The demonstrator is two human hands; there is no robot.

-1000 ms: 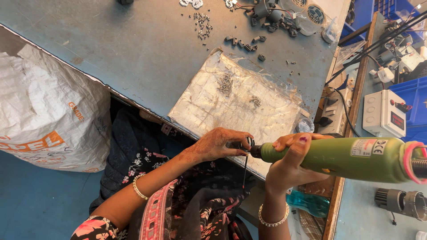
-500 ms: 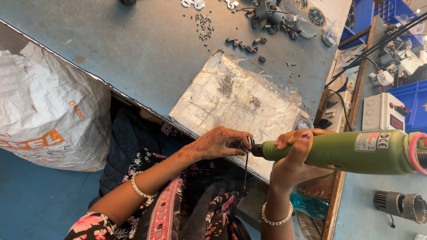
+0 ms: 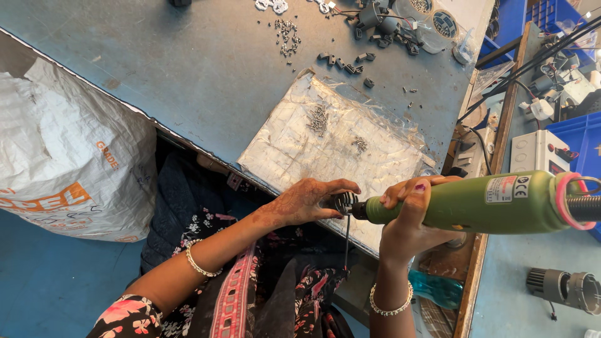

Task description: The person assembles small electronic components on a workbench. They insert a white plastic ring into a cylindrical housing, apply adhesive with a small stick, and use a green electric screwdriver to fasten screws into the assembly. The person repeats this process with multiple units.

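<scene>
Green driver [image 3: 463, 203], held level at the bench [image 3: 188, 75] edge over your lap: your right hand [image 3: 410, 216] wrapped shut round its body, left hand [image 3: 307, 200] pinching the chuck [image 3: 343, 203]; prob. heavy, rigid, smooth-cased, so grip mid-body, not the thin bit.

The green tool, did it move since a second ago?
No. The green tool lies level in the right hand, its tip at the same near edge of the plastic sheet as before.
</scene>
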